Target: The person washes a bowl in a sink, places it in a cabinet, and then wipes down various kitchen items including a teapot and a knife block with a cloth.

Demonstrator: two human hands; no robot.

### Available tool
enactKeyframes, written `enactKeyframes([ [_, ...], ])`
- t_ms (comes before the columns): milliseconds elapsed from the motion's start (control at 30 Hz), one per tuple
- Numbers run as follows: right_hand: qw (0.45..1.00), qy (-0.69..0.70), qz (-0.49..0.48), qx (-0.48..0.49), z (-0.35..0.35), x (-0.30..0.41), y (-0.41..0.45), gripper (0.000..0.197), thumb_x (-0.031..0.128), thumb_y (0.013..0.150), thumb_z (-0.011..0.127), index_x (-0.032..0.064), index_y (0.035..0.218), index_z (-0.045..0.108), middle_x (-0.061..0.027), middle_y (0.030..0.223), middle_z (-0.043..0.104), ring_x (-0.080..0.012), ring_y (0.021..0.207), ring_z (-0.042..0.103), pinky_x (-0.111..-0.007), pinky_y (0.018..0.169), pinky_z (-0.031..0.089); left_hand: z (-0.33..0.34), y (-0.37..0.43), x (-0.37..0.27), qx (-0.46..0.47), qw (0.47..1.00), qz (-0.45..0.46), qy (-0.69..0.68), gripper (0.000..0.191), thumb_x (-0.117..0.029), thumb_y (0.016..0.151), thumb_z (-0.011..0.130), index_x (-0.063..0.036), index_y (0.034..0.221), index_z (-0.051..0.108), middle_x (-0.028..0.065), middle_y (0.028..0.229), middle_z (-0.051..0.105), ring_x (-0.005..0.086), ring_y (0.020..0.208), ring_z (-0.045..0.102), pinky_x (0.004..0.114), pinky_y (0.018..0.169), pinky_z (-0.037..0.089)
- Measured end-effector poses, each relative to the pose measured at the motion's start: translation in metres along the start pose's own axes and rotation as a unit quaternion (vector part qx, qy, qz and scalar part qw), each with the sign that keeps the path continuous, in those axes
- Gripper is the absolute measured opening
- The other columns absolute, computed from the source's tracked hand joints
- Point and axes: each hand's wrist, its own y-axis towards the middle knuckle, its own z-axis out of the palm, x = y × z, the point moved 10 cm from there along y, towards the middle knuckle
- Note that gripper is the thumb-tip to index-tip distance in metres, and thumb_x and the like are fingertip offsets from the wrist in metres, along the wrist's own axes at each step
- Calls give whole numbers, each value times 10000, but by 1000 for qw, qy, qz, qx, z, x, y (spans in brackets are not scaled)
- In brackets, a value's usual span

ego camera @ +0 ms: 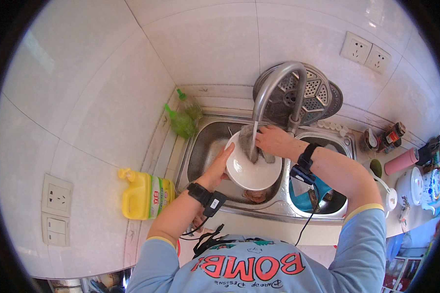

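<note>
A white bowl (255,174) is tilted over the left basin of a steel double sink (205,146). My left hand (220,164) grips its left rim, thumb on the edge. With my right hand (273,141) I hold a grey dishcloth (248,141) against the bowl's upper inner side. Water runs from the curved metal faucet (278,75) onto the cloth and into the bowl. Below the bowl, a brownish item (255,196) lies in the basin; what it is, I cannot tell.
A yellow detergent jug (137,197) and green-capped bottles (183,124) stand left of the sink. Perforated steel steamer plates (315,91) lean behind the faucet. The right basin holds a teal container (297,196). A pink tumbler (401,161) and a white enamel pot (410,185) are at right.
</note>
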Motion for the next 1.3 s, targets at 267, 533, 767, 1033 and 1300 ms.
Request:
enactKeyframes([
  [267, 984, 77, 113, 111, 37, 0, -12, 227, 141, 752, 527, 34, 952, 540, -152, 822, 602, -285, 781, 613, -398, 643, 497, 0, -5, -4, -4, 1000, 14, 10, 779, -670, 765, 433, -157, 1320, 249, 100, 1174, 480, 203, 942, 566, 370, 694, 498],
  [533, 871, 475, 106, 63, 48, 61, 12, 392, 207, 812, 492, -30, 1109, 394, -252, 921, 573, -401, 840, 562, -432, 705, 460, 9, 1, -8, -33, 998, 52, 1, 701, -590, 810, 447, -153, 1327, 265, 111, 1212, 447, 235, 1006, 533, 380, 689, 500],
  [767, 940, 271, 189, 82, 49, 14, 6, 359, 202, 798, 521, -9, 1076, 436, -217, 956, 575, -379, 865, 572, -428, 748, 463, 2, -10, 4, -25, 1000, 12, 0, 736, -621, 807, 416, -155, 1340, 213, 92, 1219, 441, 220, 1013, 522, 394, 762, 467],
  [1033, 789, 546, 237, 151, 100, 64, 7, 443, 356, 812, 532, -56, 974, 528, -234, 907, 597, -353, 815, 587, -389, 726, 455, -21, 7, -3, -115, 985, 126, -6, 720, -522, 813, 518, -100, 1331, 247, 123, 1185, 458, 218, 1006, 511, 369, 762, 458],
  [1300, 960, 189, 182, 97, 53, 23, -26, 276, 168, 740, 570, 22, 974, 556, -157, 930, 569, -309, 884, 550, -379, 738, 472, -25, -8, -18, -114, 987, 109, -2, 702, -514, 819, 512, -70, 1308, 273, 121, 1186, 464, 217, 1006, 518, 351, 756, 469],
])
